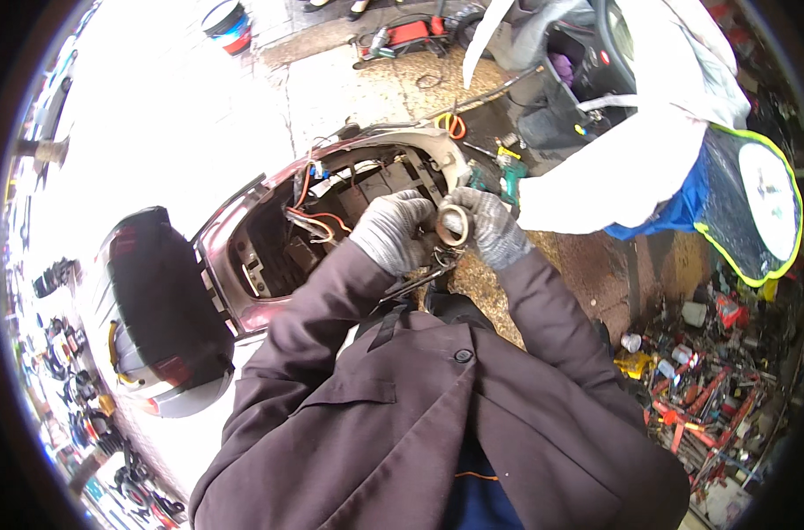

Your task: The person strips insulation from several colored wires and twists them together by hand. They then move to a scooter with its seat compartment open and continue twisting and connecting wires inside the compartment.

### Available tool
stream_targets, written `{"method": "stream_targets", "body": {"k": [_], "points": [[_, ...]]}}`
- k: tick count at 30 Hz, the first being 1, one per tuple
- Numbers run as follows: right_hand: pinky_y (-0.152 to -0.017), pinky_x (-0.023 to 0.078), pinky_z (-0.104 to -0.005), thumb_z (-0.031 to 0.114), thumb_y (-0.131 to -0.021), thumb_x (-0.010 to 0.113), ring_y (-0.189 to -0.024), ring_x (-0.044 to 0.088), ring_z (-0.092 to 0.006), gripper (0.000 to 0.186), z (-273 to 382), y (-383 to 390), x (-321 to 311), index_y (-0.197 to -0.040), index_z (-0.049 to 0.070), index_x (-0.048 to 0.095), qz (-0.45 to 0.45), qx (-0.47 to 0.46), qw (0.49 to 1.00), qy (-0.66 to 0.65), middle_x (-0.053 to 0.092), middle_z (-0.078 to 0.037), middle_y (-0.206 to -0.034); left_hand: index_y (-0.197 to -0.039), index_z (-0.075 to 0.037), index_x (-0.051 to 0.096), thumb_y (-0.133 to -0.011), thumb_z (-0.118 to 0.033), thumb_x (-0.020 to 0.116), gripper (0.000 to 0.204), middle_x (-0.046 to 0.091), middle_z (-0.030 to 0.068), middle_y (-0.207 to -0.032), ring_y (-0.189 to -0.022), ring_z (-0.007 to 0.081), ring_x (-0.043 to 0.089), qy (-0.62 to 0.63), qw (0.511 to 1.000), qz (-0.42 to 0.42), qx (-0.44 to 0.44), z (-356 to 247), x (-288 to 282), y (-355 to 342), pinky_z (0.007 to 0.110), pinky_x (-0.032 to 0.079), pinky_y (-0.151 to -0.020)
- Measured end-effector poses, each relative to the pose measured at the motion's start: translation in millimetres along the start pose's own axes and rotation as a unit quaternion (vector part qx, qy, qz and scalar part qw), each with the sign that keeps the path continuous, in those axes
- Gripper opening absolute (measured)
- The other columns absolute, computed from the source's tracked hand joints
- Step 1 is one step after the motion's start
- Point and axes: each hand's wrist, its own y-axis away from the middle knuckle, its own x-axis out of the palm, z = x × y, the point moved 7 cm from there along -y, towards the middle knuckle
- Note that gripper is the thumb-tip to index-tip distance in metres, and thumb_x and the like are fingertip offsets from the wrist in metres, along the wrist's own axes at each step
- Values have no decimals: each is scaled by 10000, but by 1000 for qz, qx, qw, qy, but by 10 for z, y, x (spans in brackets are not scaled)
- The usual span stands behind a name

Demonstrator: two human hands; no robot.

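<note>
Bright paving spreads to the far left, beyond an open maroon vehicle body. Your right grip clasps a beige ring by that body's right end; your left grip curls just beside it, whether holding anything I cannot tell.

Repair workshop, opened vehicle body, strewn tools

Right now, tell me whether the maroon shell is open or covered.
Open: nothing covers the cavity of the maroon shell, and an orange wire and inner parts show.
</note>
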Motion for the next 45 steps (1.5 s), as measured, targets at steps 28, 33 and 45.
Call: {"method": "stream_targets", "body": {"k": [28,33,45], "points": [[-574,491,-314,66,-786,659,-592,612,-200,100,255,222,308,-853,16,604,-128,-54,942,306,608,-126,-681,-838,22,649,-835,-71,644,94,627,43,-689,-590,103,553,353,897,-61,-260,638,262,373,264,451,-513],[-535,420,-238,54,-837,619,-568,474,-65,68,287,231,288,-825,9,570,-107,-65,929,348,540,-9,-653,-798,-16,625,-762,-100,682,108,616,117,-691,-598,239,599,73,986,-76,-132,382,84,314,321,486,-556],[-604,494,-248,42,-813,644,-634,566,-83,167,490,338,244,-971,-13,629,-76,-137,936,316,640,-56,-773,-744,-8,588,-811,-58,627,92,549,2,-613,-574,78,479,240,953,-38,-179,354,142,316,249,412,-519]]}}
